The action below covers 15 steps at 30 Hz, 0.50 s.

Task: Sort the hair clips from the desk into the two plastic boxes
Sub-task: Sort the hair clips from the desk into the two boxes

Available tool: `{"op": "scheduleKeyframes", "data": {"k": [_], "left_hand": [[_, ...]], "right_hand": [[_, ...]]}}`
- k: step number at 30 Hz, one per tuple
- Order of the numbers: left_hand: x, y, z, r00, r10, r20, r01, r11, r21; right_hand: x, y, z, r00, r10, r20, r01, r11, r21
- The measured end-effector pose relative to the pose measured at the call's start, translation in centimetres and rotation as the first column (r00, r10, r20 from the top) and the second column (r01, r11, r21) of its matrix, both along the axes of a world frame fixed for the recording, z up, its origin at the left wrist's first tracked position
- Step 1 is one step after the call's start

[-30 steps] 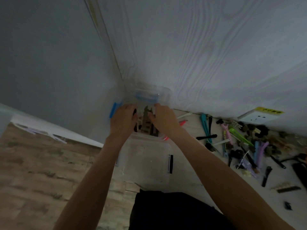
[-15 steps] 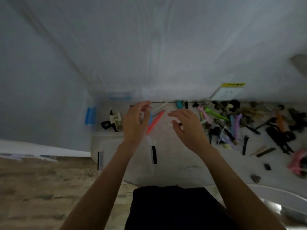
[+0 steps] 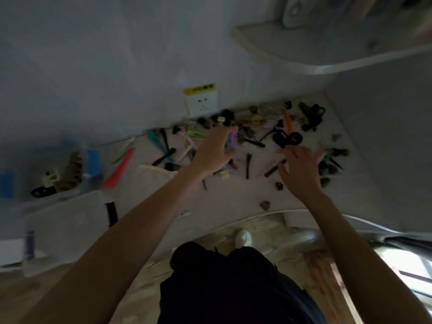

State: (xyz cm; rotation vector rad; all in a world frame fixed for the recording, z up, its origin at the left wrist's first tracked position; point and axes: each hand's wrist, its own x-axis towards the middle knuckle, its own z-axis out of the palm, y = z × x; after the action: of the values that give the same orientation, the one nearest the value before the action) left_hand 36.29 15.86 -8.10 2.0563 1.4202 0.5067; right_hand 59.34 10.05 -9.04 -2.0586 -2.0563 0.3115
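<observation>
You see a dim, bluish frame | daylight glare at lower right | motion blur at left | wide-angle edge bending.

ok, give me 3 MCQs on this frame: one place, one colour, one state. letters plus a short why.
1. Where does the far plastic box holding clips sit?
A. on the desk's left end
B. under the shelf on the right
C. on the floor

2. What colour is the flat pointed clip lying just right of that box?
A. yellow
B. red-orange
C. white

3. What is the left hand doing?
A. resting flat in the near box
B. curling its fingers round pale purple clips in the pile
C. pressing the wall socket

Key:
1 A, the box stands at the left of the desk, away from the loose pile.
2 B, it shows red-orange against the white desk.
3 B, its fingers wrap round the purple clips; the right hand hovers spread, holding nothing.
</observation>
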Motion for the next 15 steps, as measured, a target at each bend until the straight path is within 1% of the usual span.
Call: {"op": "scheduleKeyframes", "data": {"k": [3, 5, 7, 8, 10, 12, 15], "left_hand": [[4.8, 1.2, -1.3, 0.998, 0.036, -0.053, -0.038, 0.999, -0.032], [7.4, 1.6, -2.3, 0.994, 0.095, -0.059, -0.098, 0.994, -0.052], [8.3, 1.8, -3.2, 0.983, 0.168, -0.073, -0.171, 0.985, -0.027], [8.5, 2.0, -3.3, 0.977, 0.195, -0.084, -0.196, 0.981, -0.002], [8.9, 2.6, -3.5, 0.974, 0.208, -0.092, -0.204, 0.977, 0.056], [9.4, 3.8, -3.7, 0.976, 0.184, -0.114, -0.180, 0.983, 0.046], [9.5, 5.0, -4.4, 0.970, 0.151, -0.190, -0.149, 0.989, 0.026]], "right_hand": [[4.4, -1.0, -0.7, 0.989, -0.146, 0.024, 0.145, 0.989, 0.022], [7.1, -1.7, -1.8, 0.962, -0.272, 0.022, 0.273, 0.961, -0.052], [8.3, -2.1, -3.0, 0.931, -0.365, -0.018, 0.359, 0.921, -0.149], [8.7, -2.1, -3.5, 0.920, -0.387, -0.063, 0.371, 0.912, -0.176], [9.0, -1.7, -4.8, 0.910, -0.379, -0.170, 0.344, 0.917, -0.204], [8.7, -1.0, -5.8, 0.909, -0.347, -0.229, 0.298, 0.928, -0.225], [7.2, 0.6, -6.3, 0.913, -0.273, -0.302, 0.215, 0.953, -0.211]]}}
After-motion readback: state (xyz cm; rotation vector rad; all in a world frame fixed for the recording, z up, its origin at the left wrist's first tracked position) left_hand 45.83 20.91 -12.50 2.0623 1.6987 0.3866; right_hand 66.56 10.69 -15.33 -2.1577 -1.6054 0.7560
